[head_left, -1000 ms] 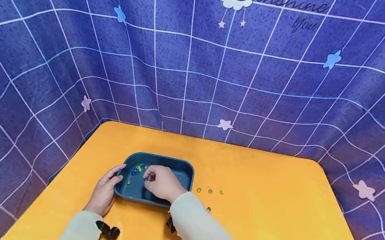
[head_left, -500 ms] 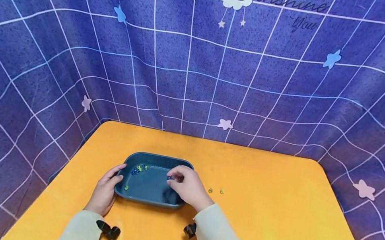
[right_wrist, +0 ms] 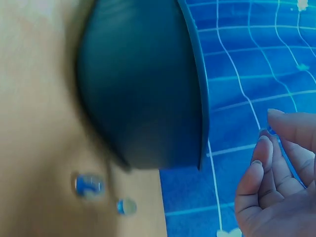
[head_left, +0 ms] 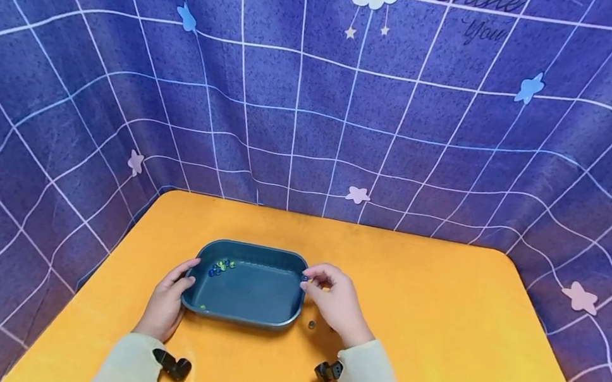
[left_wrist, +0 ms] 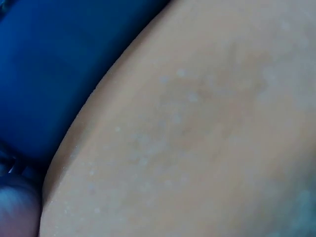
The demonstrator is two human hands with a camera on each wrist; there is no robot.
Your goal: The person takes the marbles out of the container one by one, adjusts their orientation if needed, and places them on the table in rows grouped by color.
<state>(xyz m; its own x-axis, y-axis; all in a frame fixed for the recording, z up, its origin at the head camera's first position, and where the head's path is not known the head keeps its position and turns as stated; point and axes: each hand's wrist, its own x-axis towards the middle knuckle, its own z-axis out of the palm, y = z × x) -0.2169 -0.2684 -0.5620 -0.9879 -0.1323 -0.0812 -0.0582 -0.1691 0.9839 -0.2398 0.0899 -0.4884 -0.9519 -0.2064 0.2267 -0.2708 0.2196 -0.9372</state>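
Observation:
A dark blue-grey tray sits on the orange table. Several blue and green marbles lie in its far left corner, and one green marble lies near its front left. My left hand grips the tray's left rim, thumb over the edge. My right hand is just outside the tray's right rim and pinches a small blue marble in its fingertips. In the right wrist view the curled fingers hang beside the tray's outer wall. The left wrist view is a blur of tray wall and table.
One loose marble lies on the table under my right hand; the right wrist view shows two marbles beside the tray. A purple grid-patterned cloth walls in the table at the back and sides. The table's right half is bare orange.
My right hand lifted out of the tray's middle and moved right past its right rim, with a blue marble pinched in it. The left hand stayed on the left rim.

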